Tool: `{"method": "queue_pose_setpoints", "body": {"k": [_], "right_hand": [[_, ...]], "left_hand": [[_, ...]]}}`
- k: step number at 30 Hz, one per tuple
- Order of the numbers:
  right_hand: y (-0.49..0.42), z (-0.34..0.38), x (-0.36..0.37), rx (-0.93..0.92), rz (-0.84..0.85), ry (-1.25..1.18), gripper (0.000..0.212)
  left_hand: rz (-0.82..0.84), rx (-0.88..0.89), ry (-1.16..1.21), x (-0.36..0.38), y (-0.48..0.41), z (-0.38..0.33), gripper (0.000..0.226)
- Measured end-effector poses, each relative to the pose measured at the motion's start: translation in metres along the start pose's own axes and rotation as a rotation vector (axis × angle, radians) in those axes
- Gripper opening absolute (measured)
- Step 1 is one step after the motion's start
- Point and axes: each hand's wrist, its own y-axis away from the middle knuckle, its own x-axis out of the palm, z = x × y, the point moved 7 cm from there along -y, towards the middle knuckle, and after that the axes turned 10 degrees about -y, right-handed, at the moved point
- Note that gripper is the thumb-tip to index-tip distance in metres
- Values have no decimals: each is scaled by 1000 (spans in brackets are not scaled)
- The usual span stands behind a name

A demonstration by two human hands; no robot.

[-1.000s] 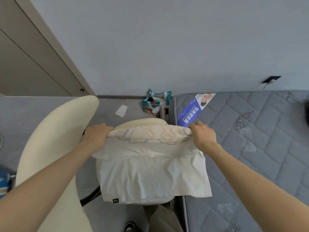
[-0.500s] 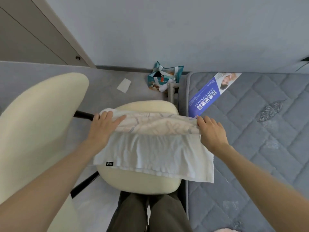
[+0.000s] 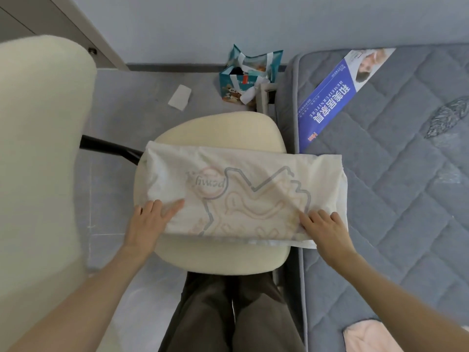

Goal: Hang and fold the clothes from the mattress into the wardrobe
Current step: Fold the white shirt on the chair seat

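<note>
Cream chair seat [image 3: 218, 260] carries a folded white shirt [image 3: 243, 194]; left hand [image 3: 148, 223] and right hand [image 3: 323, 229] press flat, fingers spread, on its near corners.

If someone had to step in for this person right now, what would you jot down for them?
Left hand: open, flat on the shirt. Right hand: open, flat on it too.
Shirt lies folded, print up, on the chair seat, beside the mattress.
Done: this fold.
Left: put the shirt in the wardrobe; a pink garment waits on the mattress.
</note>
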Motion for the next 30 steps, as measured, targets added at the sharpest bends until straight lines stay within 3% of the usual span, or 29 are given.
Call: {"method": "queue_pose_setpoints", "body": {"k": [2, 4, 6, 7, 10, 13, 19, 25, 30], "right_hand": [[4, 2, 12, 63, 137, -28, 79], [4, 1, 19, 146, 232, -138, 55], [-1, 5, 9, 244, 150, -328, 33], [-4, 10, 1, 247, 2, -394, 29], [-20, 36, -17, 194, -321, -446, 48], [-49, 65, -13, 191, -333, -411, 69], [-83, 56, 35, 101, -248, -216, 59], [-61, -12, 40, 259, -335, -250, 60], [-42, 14, 17, 103, -362, -381, 54]], "left_hand": [[-20, -45, 54, 13, 9, 0, 72], [-29, -87, 118, 16, 14, -1, 78], [-16, -168, 224, 4, 7, -8, 78], [-26, -193, 275, -8, 0, -15, 72], [-34, -156, 402, -39, -38, -53, 74], [7, -95, 430, -40, -79, -99, 65], [118, -105, 378, 19, -101, -125, 63], [193, -252, 397, 34, -97, -90, 65], [62, -10, 462, -24, -151, -115, 56]]}}
